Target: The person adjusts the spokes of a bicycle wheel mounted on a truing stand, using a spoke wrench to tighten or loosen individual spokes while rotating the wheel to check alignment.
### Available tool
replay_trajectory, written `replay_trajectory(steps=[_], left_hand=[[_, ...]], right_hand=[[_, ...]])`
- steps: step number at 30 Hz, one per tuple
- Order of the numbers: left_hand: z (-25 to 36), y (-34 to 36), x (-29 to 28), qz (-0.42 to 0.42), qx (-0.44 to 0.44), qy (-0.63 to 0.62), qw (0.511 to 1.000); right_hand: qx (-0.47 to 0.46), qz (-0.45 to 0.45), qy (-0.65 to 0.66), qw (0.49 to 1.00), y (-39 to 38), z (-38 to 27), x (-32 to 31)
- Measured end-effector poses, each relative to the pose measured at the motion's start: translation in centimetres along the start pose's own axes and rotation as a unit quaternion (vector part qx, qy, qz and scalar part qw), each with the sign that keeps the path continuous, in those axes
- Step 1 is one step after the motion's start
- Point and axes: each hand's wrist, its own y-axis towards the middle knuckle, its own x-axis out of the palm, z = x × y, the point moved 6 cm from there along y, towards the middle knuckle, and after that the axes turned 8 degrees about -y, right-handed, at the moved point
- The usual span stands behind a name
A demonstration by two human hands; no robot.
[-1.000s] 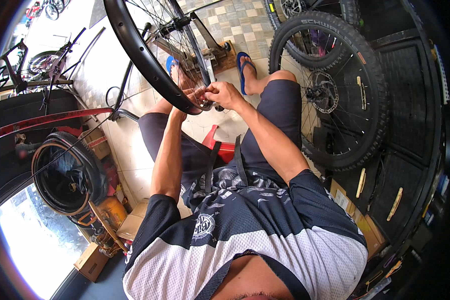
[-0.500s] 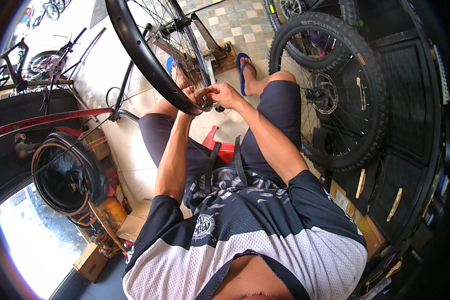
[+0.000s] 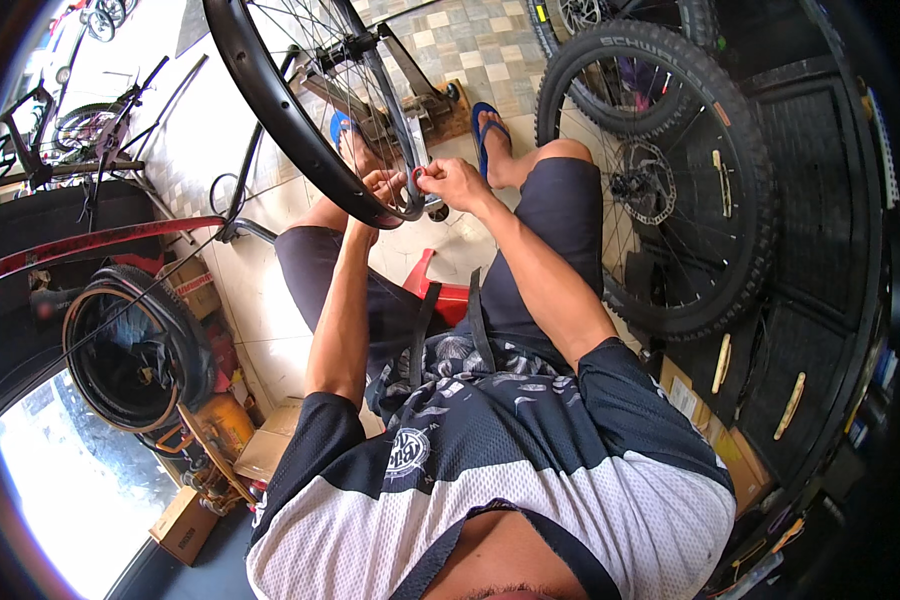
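A black bicycle rim (image 3: pixel 260 110) with spokes is mounted at a hub (image 3: pixel 363 48) on a metal stand (image 3: pixel 425 105) with a wooden base. At its near end, my right hand (image 3: pixel 454 185) is closed, pinching a small red tool (image 3: pixel 419 178) beside the spokes. My left hand (image 3: pixel 382 186) has curled fingers among the spokes, partly hidden by the rim; what they grip is too small to make out. Both forearms reach up between my bent knees, above a red plastic object (image 3: pixel 440 295) that looks like a stool.
Two tyred wheels (image 3: pixel 730 200) lean at the right against black drawers (image 3: pixel 810 300) with pale handles. At the left are a red bar (image 3: pixel 90 237), bike frames (image 3: pixel 110 160), stacked tyres (image 3: pixel 135 350), cardboard boxes (image 3: pixel 182 522) and an orange cylinder (image 3: pixel 225 430). My sandalled feet (image 3: pixel 490 140) flank the stand.
My right hand has shifted slightly upward, and a small red tool now shows between its fingertips. My left fingers have shifted a little among the spokes. The rim has barely moved.
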Motion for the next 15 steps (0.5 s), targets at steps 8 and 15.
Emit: replay_trajectory(steps=[8,15], left_hand=[[1.5,-0.9,1.0,-0.030,-0.027,-0.004,0.999],[1.2,-1.1,0.9,-0.105,-0.093,-0.020,0.990]], right_hand=[[-0.073,-0.009,0.033,0.997,-1.2,-2.3,0.5],[-0.102,-0.010,0.019,0.994,-2.4,-4.1,0.0]])
